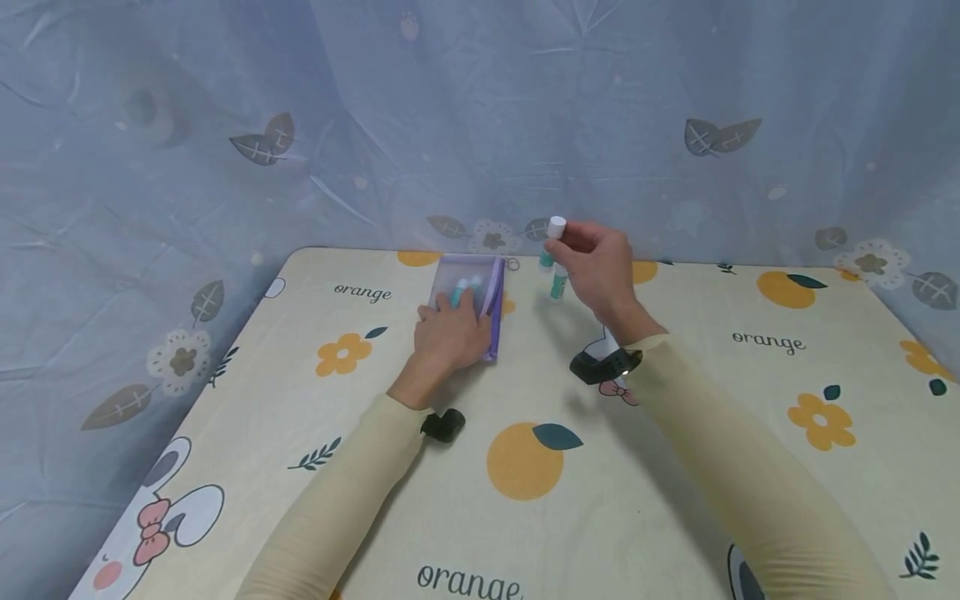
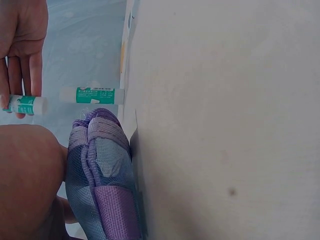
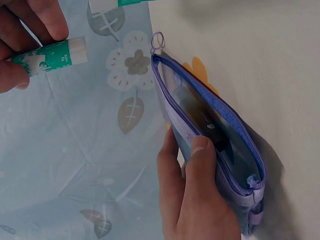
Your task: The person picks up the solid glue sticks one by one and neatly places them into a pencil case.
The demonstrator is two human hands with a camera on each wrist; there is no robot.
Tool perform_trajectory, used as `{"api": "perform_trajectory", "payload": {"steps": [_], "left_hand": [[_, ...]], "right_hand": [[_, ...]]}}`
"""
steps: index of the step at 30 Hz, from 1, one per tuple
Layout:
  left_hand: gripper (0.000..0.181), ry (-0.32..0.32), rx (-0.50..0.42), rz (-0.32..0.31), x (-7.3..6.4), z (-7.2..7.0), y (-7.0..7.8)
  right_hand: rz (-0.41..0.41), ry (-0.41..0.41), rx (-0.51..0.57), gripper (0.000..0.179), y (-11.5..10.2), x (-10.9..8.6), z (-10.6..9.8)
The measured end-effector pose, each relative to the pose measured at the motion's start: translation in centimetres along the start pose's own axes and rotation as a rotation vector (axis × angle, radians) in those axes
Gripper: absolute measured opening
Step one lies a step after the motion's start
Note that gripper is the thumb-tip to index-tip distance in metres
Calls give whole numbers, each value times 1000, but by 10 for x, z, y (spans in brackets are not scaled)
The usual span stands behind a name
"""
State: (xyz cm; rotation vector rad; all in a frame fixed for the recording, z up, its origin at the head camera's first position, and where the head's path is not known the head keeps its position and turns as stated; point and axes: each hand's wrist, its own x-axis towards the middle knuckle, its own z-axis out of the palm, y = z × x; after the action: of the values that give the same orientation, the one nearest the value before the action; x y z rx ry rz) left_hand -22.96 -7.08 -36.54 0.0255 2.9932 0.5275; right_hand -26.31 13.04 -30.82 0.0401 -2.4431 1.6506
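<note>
My right hand [image 1: 597, 260] holds a glue stick [image 1: 557, 227] with a white cap and green label above the table, pinched between thumb and fingers. Just below it, a second glue stick [image 1: 558, 282] stands upright on the table; the left wrist view shows its printed label too. To the left lies a purple mesh zip pouch [image 3: 172, 107], its zipper side gaping toward the right. My left hand [image 1: 452, 332] grips the pouch's upper side, fingers over the mesh and thumb at the opening's rim. Green and white pieces [image 1: 459, 292] show through the mesh ahead of my fingertips.
The table wears a cream cloth [image 1: 637, 508] printed with oranges, flowers and words. A pale blue patterned curtain [image 1: 480, 125] hangs along the table's far edge and left side. A small ring [image 1: 513, 264] hangs from the pouch's far corner. Dark wrist cameras sit under both sleeves.
</note>
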Motion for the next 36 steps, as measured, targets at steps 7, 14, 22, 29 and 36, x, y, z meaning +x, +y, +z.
{"api": "perform_trajectory", "payload": {"steps": [7, 14, 22, 29, 36], "left_hand": [[64, -8, 3, -5, 0, 1, 1], [62, 2, 11, -2, 1, -1, 1], [63, -7, 11, -13, 2, -2, 2], [64, -17, 9, -22, 2, -2, 1], [63, -16, 12, -22, 3, -1, 0]], "right_hand": [[14, -27, 5, 39, 0, -2, 5], [36, -41, 33, 39, -1, 0, 11], [49, -47, 46, 37, 0, -1, 23], [41, -50, 47, 38, -3, -4, 31], [53, -56, 52, 37, -3, -6, 37]]}}
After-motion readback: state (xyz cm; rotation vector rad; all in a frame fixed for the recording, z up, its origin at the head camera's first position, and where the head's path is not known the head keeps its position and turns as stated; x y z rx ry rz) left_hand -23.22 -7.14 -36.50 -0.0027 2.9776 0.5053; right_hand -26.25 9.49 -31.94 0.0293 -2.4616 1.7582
